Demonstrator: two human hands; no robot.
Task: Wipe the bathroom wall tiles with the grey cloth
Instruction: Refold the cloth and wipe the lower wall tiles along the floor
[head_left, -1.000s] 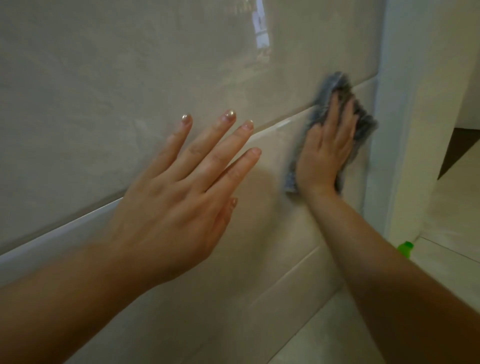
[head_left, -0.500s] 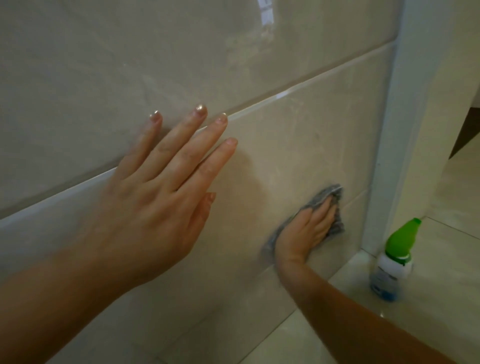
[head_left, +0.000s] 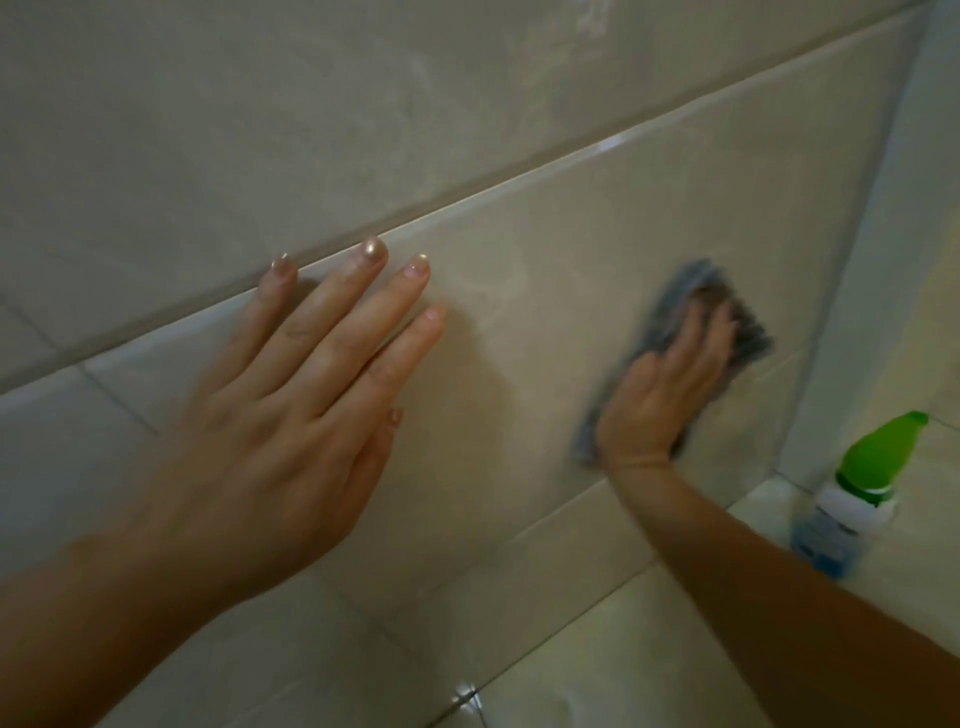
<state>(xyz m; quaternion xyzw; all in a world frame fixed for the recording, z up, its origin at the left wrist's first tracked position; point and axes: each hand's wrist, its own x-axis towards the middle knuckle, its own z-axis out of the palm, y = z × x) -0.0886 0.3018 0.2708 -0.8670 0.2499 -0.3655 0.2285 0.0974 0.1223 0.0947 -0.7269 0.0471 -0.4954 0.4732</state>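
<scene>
Head view: the wall tiles (head_left: 545, 249) are glossy beige and fill most of the frame, with a raised horizontal joint (head_left: 519, 179) running upward from left to right across them. The left hand (head_left: 291, 415) lies palm-down on the tile just below this joint. Its grip is apart: the fingers (head_left: 332, 322) are straight and slightly spread, the fingertips reach the joint line, and nothing is held. The right hand (head_left: 670, 389) is further right on the same tile row, near the corner, with its forearm extending down to the lower right edge of the frame. This hand presses the grey cloth (head_left: 750, 340) flat against the wall. Its grip is likewise apart: the fingers lie extended over the cloth and point up and to the right, not curled round it. Hand and cloth are motion-blurred, so finer finger detail cannot be told. The cloth sits between the palm and the tile, with its edges showing above the fingertips, to the right of them and below the heel of the hand. A pale vertical corner post (head_left: 883, 270) bounds the wall on the right, close beside the cloth but apart from it. At the foot of this post, a bottle (head_left: 831, 535) with a green cap and a blue label stands upright on the light tiled floor (head_left: 649, 654), well below the cloth and beside the right forearm.
</scene>
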